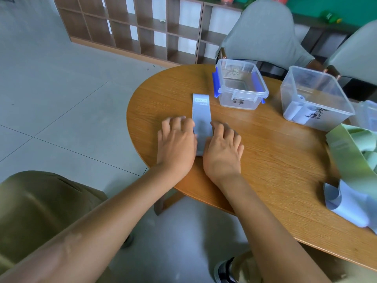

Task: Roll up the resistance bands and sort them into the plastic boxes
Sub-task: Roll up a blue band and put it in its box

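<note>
- Left hand (175,141) and right hand (222,146), fingers relaxed, press a flat grey band (201,113) lying between them on the desk (265,160).
- Risk: uneven pressure could skew the roll.

- Bright, even daylight, no harsh shadows; the hands (200,146) throw only a faint shade on the table (275,160).
- Soft glare on the table's right part.
- Motion blur smears the green bands (355,152) at the table's right edge.
- Wide-angle bending curves the shelf (132,27) behind the table.
</note>
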Available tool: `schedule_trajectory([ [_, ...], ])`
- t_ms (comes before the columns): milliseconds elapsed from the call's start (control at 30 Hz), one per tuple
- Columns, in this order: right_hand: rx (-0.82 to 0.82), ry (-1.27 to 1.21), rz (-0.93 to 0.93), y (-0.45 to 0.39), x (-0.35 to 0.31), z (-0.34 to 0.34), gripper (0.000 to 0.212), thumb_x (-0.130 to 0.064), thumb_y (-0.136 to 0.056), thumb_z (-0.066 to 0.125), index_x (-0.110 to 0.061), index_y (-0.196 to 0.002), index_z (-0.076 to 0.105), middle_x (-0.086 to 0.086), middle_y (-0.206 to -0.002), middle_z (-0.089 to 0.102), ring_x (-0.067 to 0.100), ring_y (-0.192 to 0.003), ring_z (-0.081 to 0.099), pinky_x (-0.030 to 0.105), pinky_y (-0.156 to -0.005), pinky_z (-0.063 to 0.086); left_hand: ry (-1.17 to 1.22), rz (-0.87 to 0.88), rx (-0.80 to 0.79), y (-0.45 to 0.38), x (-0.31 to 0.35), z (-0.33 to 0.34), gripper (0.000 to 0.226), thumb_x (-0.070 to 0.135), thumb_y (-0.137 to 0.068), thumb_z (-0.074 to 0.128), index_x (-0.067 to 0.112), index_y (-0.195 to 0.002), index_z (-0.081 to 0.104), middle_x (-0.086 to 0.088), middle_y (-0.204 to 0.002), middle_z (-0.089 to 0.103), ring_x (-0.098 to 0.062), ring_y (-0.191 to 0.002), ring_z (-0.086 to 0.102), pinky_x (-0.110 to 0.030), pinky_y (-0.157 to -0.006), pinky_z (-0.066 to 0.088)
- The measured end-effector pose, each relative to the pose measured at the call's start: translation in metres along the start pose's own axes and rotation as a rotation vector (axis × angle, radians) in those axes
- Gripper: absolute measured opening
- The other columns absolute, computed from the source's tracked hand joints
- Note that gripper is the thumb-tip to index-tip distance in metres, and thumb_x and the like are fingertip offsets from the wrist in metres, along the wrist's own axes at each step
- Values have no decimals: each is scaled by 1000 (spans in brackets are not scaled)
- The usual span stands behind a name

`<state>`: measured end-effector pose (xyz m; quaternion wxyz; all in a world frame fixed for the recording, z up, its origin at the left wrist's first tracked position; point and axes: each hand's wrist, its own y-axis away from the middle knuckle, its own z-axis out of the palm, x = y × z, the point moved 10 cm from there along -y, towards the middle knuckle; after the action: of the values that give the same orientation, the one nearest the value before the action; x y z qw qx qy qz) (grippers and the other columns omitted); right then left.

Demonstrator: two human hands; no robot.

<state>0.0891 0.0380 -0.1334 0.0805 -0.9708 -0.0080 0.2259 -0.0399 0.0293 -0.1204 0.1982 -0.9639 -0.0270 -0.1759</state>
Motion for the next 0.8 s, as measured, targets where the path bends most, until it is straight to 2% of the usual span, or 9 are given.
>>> schedule_trajectory([
  [133, 24, -13, 53, -18, -1, 2, 35, -23, -102, 35, -19, -136, 39, 10, -154, 33, 31, -139, 26, 46, -113, 25, -16, -23, -1, -16, -3, 4, 26, 26, -99, 55, 18, -124, 54, -5, -137, 53, -31, -131, 38, -42, -96, 39],
  [300, 1, -36, 101, -36, -3, 2, 43, -27, -98, 41, -16, -140, 39, 9, -151, 37, 31, -137, 29, 43, -112, 23, -19, -60, -34, -34, -8, 12, 31, 24, -99, 55, 18, -129, 52, -7, -138, 52, -31, -129, 39, -41, -98, 36],
  [367, -2, -34, 116, -45, -4, 2, 43, -24, -97, 44, -15, -139, 39, 9, -149, 38, 32, -136, 29, 43, -112, 23, -3, -65, -31, -40, -9, 12, 25, 22, -100, 52, 19, -125, 53, -6, -134, 53, -31, -126, 41, -41, -97, 36],
  [467, 16, 1, 139, -59, -2, 3, 40, -13, -95, 45, -13, -135, 40, 10, -145, 41, 31, -135, 31, 42, -110, 24, 99, -86, 4, -46, -14, 8, 19, 17, -101, 48, 19, -118, 56, -5, -125, 58, -29, -119, 45, -37, -91, 36],
  [567, 20, 47, 153, -72, -3, 6, 39, -11, -95, 48, -13, -133, 41, 9, -142, 42, 30, -134, 31, 40, -110, 25, 238, -80, 68, -44, -18, 0, 24, 7, -98, 48, 16, -118, 59, -6, -118, 61, -26, -111, 50, -30, -85, 34],
  [633, 20, 87, 160, -81, -3, 8, 42, -9, -92, 50, -12, -133, 40, 9, -141, 42, 31, -134, 32, 39, -109, 26, 317, -53, 93, -40, -19, -5, 26, 2, -96, 48, 13, -115, 62, -5, -111, 63, -23, -105, 52, -28, -82, 38],
  [733, 32, 151, 176, -92, -2, 11, 46, -6, -87, 53, -10, -131, 40, 9, -137, 41, 30, -131, 34, 38, -108, 28, 440, -22, 76, -34, -21, -10, 27, -2, -91, 48, 11, -107, 65, 1, -98, 62, -17, -96, 55, -28, -79, 44],
  [800, 52, 187, 188, -99, -3, 11, 44, -7, -88, 53, -10, -130, 41, 8, -135, 42, 29, -128, 35, 37, -107, 30, 507, 22, 24, -28, -17, -9, 25, -1, -87, 50, 12, -102, 66, 4, -98, 65, -12, -94, 57, -24, -80, 46],
])
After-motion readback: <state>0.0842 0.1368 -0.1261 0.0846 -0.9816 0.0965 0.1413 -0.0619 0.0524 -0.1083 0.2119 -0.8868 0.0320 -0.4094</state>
